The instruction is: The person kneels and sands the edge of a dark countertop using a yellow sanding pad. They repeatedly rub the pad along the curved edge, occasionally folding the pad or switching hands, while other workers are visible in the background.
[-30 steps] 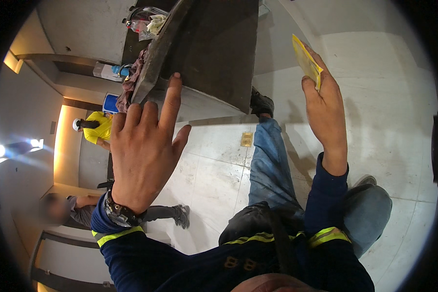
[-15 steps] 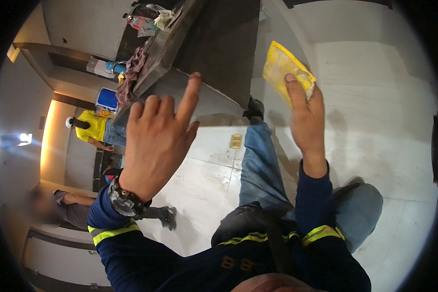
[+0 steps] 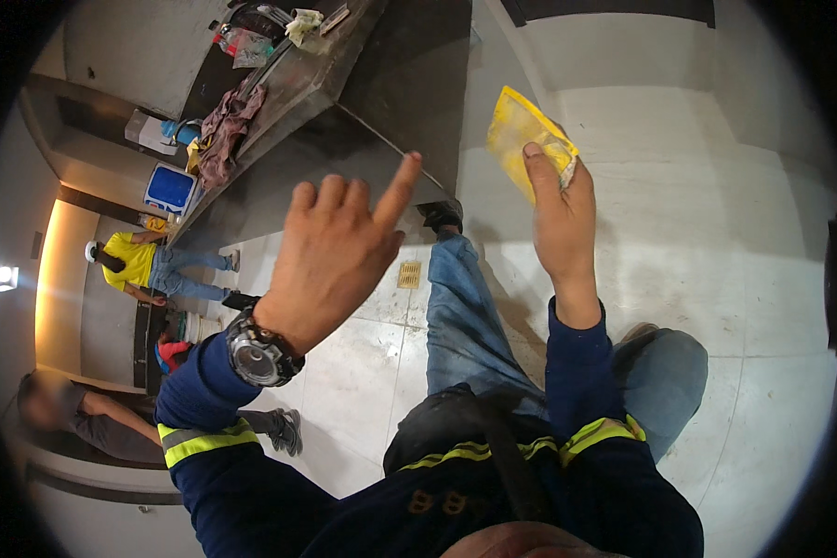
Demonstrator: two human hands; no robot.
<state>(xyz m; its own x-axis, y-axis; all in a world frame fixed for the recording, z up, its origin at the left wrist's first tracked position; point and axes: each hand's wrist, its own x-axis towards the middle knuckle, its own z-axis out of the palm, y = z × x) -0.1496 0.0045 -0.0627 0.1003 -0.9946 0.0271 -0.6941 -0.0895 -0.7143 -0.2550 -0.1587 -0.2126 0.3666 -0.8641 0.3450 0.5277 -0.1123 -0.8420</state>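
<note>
The right hand pinches the yellow pad between thumb and fingers, right of the dark panel. The left hand grasps nothing, 1 finger outstretched (touching the panel or not, I cannot tell). A flat, even grip should suit the thin pad. Farther off, a clear bag and a blue-and-white box: contents unclear.

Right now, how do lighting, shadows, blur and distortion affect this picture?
Head view: the lamp at far left glares; soft shadow falls on the tiled floor beside the jeans leg. Same head view: a blur covers the dark-shirted co-worker's head, edges bend toward the black rim, yet the yellow-edged sheet in the right hand looks fairly clear.
</note>
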